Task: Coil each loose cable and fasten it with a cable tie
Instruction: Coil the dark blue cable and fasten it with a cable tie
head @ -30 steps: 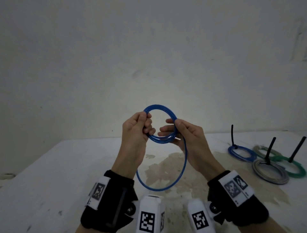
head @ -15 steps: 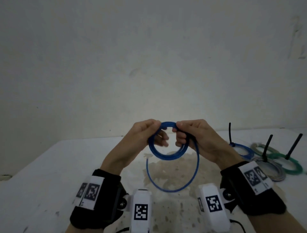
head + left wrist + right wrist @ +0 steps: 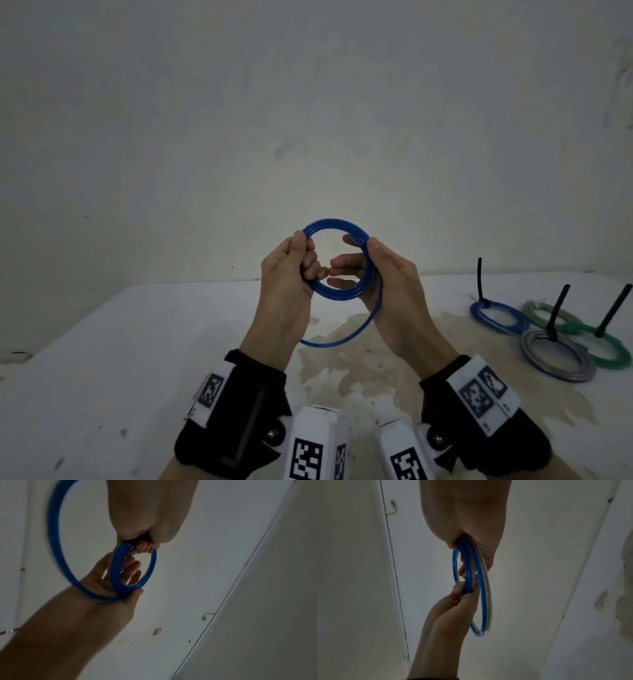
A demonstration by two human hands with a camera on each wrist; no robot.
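I hold a blue cable (image 3: 337, 294) wound into a coil of several turns, upright above the white table (image 3: 102, 359). My left hand (image 3: 294, 270) grips the coil's left side with curled fingers. My right hand (image 3: 380, 274) holds the right side between thumb and fingers, which reach through the ring. One loose turn (image 3: 346, 337) hangs wider below the coil. In the left wrist view the blue coil (image 3: 118, 574) runs from my left hand (image 3: 147, 524) to the right hand (image 3: 123, 588). In the right wrist view the blue coil (image 3: 469, 574) hangs under my right hand (image 3: 471, 534).
On the table at the right lie tied coils, each with a black cable tie standing up: a blue one (image 3: 498, 317), a grey one (image 3: 556, 354), a green one (image 3: 613, 349) and a pale one (image 3: 541, 310). A brownish stain (image 3: 346, 363) marks the table under my hands.
Both hands rose with the coil and moved to its left and right sides. The hanging loose loop has shrunk as more cable joined the coil.
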